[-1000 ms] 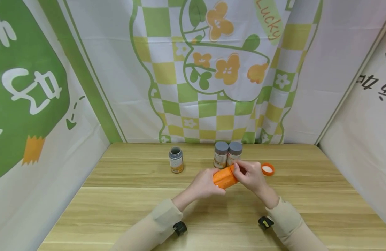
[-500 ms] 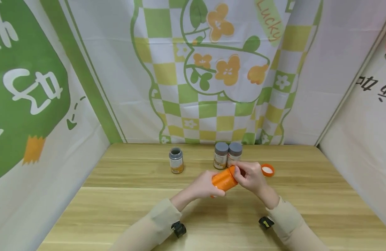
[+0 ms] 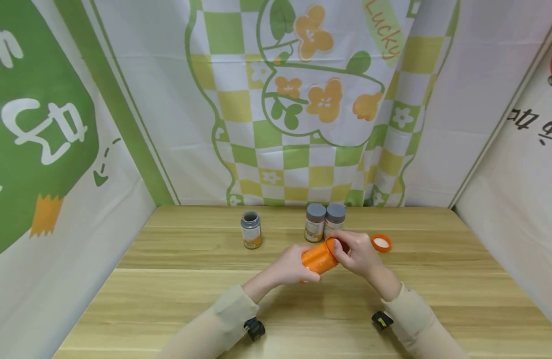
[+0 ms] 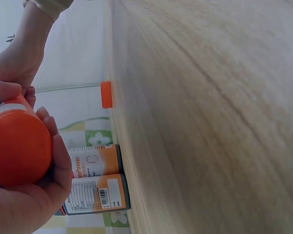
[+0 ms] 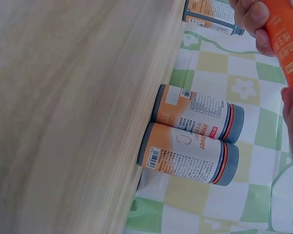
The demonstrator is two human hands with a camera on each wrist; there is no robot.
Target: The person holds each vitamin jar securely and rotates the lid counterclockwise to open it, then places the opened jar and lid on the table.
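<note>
My left hand (image 3: 289, 265) grips an orange plastic bottle (image 3: 318, 258) round its body, tilted with its mouth up to the right. At that mouth is my right hand (image 3: 360, 253), thumb on the rim and fingers curled over the opening; the fingertips are partly hidden. In the left wrist view the round orange base of the bottle (image 4: 17, 146) faces the camera. White print shows on its side in the right wrist view. An orange screw cap (image 3: 381, 243) with a white lining lies upturned on the table, just right of the right hand.
Two capped supplement bottles (image 3: 315, 223) with grey lids stand side by side behind the hands. An uncapped grey bottle (image 3: 251, 230) stands further left. The wooden table (image 3: 177, 289) ends at a printed curtain (image 3: 276, 164), with fabric walls on both sides.
The orange bottle and left hand have shifted slightly left and down. My right thumb stays at the bottle's rim. The other bottles and the cap stand as before.
</note>
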